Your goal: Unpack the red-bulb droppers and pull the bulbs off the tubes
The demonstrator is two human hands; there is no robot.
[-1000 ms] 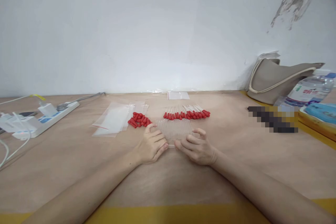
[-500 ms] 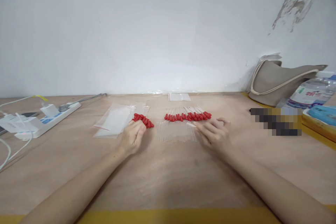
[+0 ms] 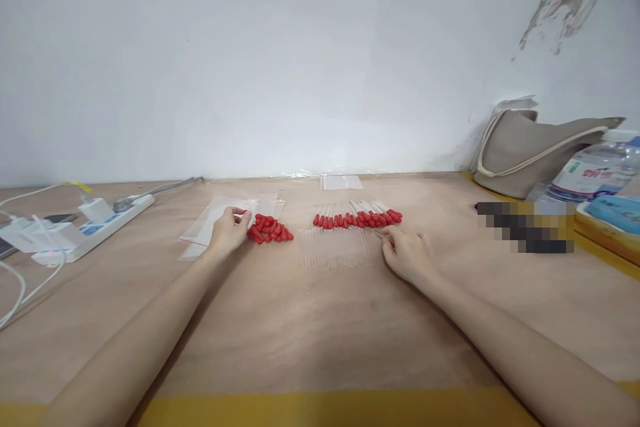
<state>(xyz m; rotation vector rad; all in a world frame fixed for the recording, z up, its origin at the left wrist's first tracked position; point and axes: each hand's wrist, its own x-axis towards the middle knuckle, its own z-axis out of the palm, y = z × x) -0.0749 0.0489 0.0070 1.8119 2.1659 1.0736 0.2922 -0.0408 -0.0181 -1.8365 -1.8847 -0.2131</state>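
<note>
1. Head view: the right hand (image 3: pixel 407 257) has its thumb and fingertips pressed together, a pinching grip on a slender pale piece (image 3: pixel 377 233) just right of the row of clear tubes (image 3: pixel 333 248).
2. The left hand (image 3: pixel 227 233) is at the left edge of the pile of red caps (image 3: pixel 271 229), fingers bent; whether its grip pinches a cap I cannot tell.
3. The clear tubes lie side by side between the hands. Just beyond them, a row of red-tipped sticks (image 3: pixel 355 218) lies with red ends near, pale ends far.
4. The pile sits between the left hand and the tubes. Clear plastic bags (image 3: pixel 213 210) lie overlapping, partly covered by that hand; a small bag (image 3: pixel 341 183) lies far.
5. At far left is a power strip (image 3: pixel 113 213) with plugs and white cables; at far right, a grey bag (image 3: pixel 540 150), a bottle (image 3: pixel 583 177) and a blue packet (image 3: pixel 617 213).
6. Brown covering spans the surface (image 3: pixel 300 327), with yellow along its near edge; the pale wall (image 3: pixel 250 67) has a peeling patch (image 3: pixel 565 3) at upper right.
7. Pixel blocks hide a dark object (image 3: pixel 520 233) right of the right hand. The bottle and packet are cut off; individual tubes blur together.
</note>
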